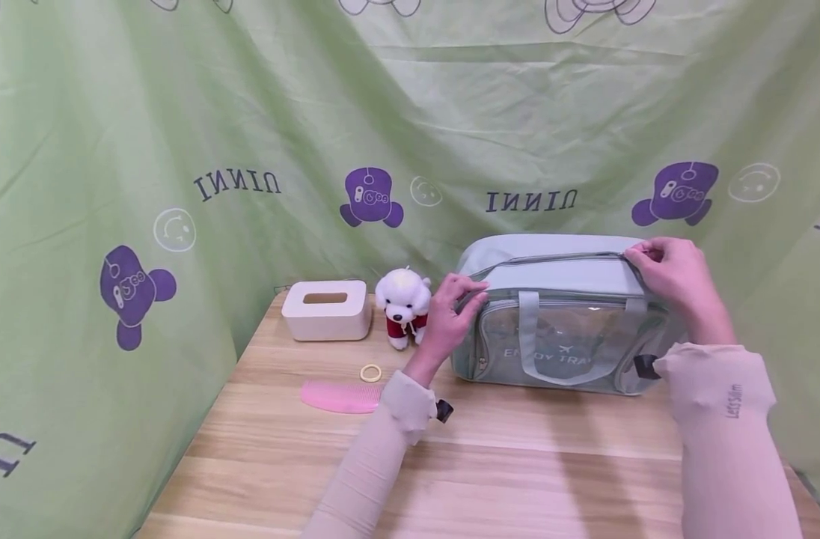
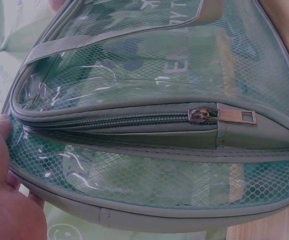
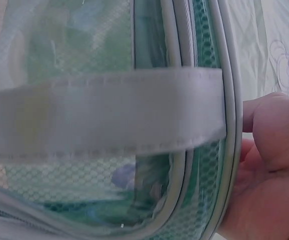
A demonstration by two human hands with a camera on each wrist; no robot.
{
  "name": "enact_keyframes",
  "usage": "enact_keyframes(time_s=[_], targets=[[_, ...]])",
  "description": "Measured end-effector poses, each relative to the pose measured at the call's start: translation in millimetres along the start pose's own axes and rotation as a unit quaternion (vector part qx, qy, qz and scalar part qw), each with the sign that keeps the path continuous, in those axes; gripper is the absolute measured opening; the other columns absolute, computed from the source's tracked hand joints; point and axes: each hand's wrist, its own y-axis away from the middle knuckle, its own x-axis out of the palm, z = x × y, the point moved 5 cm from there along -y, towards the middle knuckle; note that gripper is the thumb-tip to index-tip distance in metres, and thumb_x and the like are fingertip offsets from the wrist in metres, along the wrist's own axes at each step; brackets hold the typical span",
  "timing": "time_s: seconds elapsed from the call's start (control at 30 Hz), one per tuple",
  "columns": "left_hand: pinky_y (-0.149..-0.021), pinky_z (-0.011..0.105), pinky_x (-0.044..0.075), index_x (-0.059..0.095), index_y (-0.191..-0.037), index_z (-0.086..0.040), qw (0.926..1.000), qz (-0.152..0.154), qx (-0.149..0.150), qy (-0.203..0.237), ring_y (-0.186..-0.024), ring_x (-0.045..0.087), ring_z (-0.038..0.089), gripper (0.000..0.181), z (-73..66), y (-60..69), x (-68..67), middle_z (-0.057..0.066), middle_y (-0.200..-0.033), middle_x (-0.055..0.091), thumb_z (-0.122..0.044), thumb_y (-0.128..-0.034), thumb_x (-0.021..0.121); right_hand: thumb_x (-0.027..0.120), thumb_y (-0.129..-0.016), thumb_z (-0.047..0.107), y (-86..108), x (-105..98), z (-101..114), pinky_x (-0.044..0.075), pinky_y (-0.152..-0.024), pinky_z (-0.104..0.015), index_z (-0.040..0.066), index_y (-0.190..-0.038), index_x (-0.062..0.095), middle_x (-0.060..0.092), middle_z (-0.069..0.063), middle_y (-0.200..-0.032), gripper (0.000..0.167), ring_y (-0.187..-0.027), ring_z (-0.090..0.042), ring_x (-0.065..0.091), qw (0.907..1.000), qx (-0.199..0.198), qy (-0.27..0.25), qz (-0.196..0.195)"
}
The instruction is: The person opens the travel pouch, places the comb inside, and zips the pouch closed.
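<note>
A pale green travel bag (image 1: 554,380) with clear mesh panels, a front pocket and a strap handle stands upright on the table. At its upper left corner my left hand (image 1: 445,318) grips the edge; in the left wrist view the thumb (image 2: 2,125) lies against the trim, with fingers partly hidden behind. My right hand (image 1: 682,281) pinches the top seam near the upper right corner. In the right wrist view the bag's rim and handle (image 3: 104,115) partly hide its fingers, so a zipper pull there cannot be made out. The front pocket's metal zipper pull (image 2: 237,116) shows plainly.
Left of the bag sits a white plush dog (image 1: 402,293) in red clothing, beside a white tissue box (image 1: 325,322). Nearer lie a yellow ring (image 1: 363,373) and a pink comb (image 1: 339,398), partly behind the left sleeve. A green printed curtain (image 1: 410,112) hangs behind the wooden table (image 1: 262,449).
</note>
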Motion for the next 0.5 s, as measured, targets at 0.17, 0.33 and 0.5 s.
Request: enact_keyframes(time_s=[0.17, 0.33, 0.5], targets=[[-0.096, 0.029, 0.056, 0.074, -0.117, -0.008, 1.0, 0.0, -0.002, 0.0, -0.102, 0.063, 0.023, 0.021, -0.1, 3.0, -1.5, 0.011, -0.108, 0.064, -0.011, -0.0961, 0.073, 0.054, -0.105, 0.038, 2.4, -3.4, -9.6, 0.04, -0.068, -0.027, -0.007, -0.116, 0.066, 0.067, -0.029, -0.104, 0.049, -0.087, -0.027, 0.054, 1.0, 0.006, -0.001, -0.005], [-0.097, 0.03, 0.056, 0.074, -0.116, -0.008, 1.0, -0.002, 0.006, -0.002, -0.104, 0.063, 0.025, 0.02, -2.2, 2.1, -1.5, 0.012, -0.108, 0.065, -0.011, -0.0958, 0.073, 0.053, -0.106, 0.039, 3.8, -10.3, -21.7, 0.039, -0.068, -0.027, -0.007, -0.121, 0.065, 0.066, -0.03, -0.11, 0.05, -0.086, -0.022, 0.054, 0.9998, 0.022, -0.002, -0.005], [-0.097, 0.029, 0.056, 0.074, -0.116, -0.008, 1.0, 0.004, 0.008, -0.002, -0.104, 0.064, 0.023, 0.02, -2.8, -0.6, -1.1, 0.011, -0.109, 0.065, -0.012, -0.096, 0.073, 0.053, -0.105, 0.042, 5.5, -18.5, -33.0, 0.042, -0.063, -0.024, -0.006, -0.124, 0.065, 0.071, -0.018, -0.102, 0.052, -0.078, -0.008, 0.052, 0.999, 0.045, -0.007, 0.001]])
